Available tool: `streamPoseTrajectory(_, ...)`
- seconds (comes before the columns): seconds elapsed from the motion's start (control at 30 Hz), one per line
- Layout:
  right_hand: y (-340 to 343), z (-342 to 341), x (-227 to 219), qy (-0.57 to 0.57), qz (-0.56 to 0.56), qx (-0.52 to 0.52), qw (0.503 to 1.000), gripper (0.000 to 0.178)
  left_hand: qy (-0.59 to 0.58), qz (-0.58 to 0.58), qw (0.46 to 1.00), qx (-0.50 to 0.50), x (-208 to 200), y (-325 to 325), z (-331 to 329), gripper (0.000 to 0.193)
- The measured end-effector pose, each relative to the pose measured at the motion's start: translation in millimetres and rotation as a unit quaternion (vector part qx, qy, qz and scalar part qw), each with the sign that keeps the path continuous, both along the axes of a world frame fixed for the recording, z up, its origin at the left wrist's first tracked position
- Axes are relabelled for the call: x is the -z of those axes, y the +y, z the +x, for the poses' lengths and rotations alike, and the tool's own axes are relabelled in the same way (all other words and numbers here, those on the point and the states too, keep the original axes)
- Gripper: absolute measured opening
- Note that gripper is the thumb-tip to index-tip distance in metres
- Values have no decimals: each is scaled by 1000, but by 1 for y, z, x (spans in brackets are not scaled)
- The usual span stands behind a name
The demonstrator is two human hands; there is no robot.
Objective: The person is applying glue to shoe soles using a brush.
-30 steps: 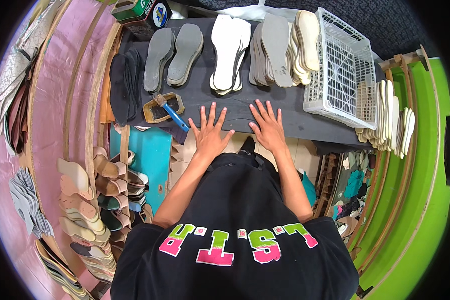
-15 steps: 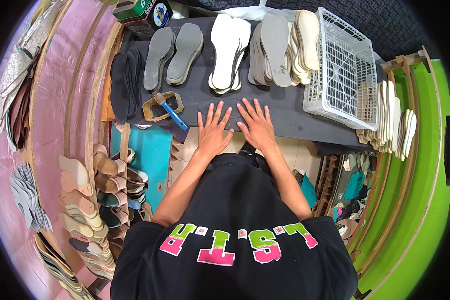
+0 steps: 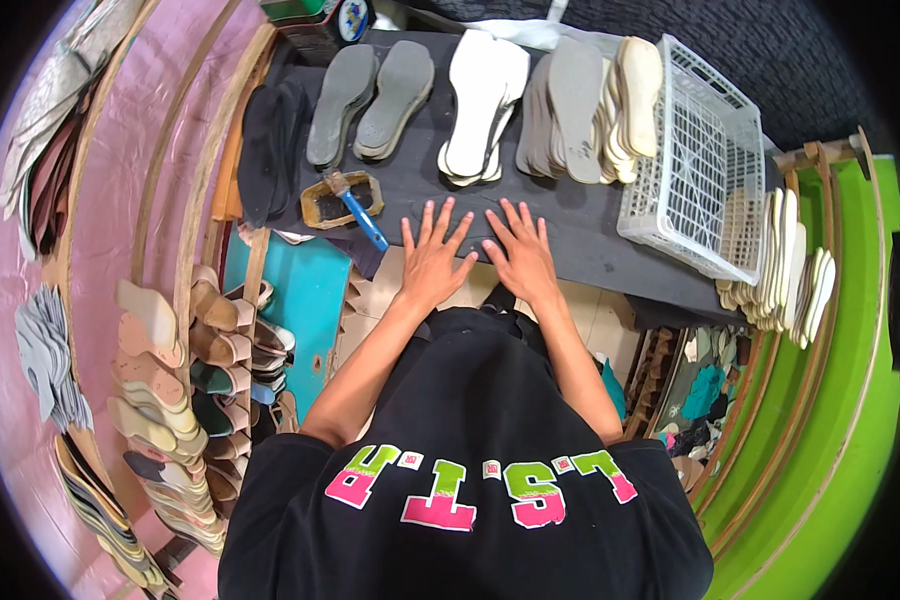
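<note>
Both palms rest near the front edge of a dark-covered table [image 3: 590, 225]. My left hand [image 3: 434, 254] lies flat with fingers spread, holding nothing. Beside it, my right hand [image 3: 523, 252] is likewise flat, its fingers apart. Closest to the left hand is a brush with a blue handle [image 3: 367, 222], laid across a cut-open tan container [image 3: 320, 207] with dark stuff inside. Beyond the hands stand stacks of shoe soles: grey soles [image 3: 395, 100], white soles [image 3: 483, 105], grey-brown soles [image 3: 575, 110] and cream soles [image 3: 640, 95]. Black sole pieces [image 3: 270, 150] lie at the left end.
A white plastic crate [image 3: 635, 205] sits at the table's right, with more cream soles [image 3: 785, 250] past it. Wooden racks on the left carry shoes [image 3: 215, 345] and sole pieces [image 3: 155, 375]. A dark tin [image 3: 315, 35] stands at the back left.
The view has turned slightly, so the table and the things on it appear shifted right and tilted. Both hands stay flat at the table's front edge.
</note>
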State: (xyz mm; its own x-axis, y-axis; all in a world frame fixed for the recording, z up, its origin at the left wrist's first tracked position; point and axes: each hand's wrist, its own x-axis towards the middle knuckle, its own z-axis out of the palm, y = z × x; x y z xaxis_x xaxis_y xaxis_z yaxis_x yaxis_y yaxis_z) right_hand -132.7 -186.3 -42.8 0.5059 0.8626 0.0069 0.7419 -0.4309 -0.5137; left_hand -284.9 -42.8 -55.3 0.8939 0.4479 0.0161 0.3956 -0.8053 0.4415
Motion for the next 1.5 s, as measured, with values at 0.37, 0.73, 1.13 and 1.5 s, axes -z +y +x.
streamPoseTrajectory(0.37,99,-34,-59,60,134,-179,973,51,-107,4,994,11,20,26,-43,54)
streamPoseTrajectory(0.73,155,-59,-45,-58,164,-330,928,58,-68,-132,989,-19,18,37,-54,40)
streamPoseTrajectory(1.13,195,-53,-75,110,206,-182,955,23,-142,-29,989,28,23,41,-55,57)
streamPoseTrajectory(1.5,217,-63,-75,102,160,-167,968,27,-79,-23,995,53,23,46,-60,67)
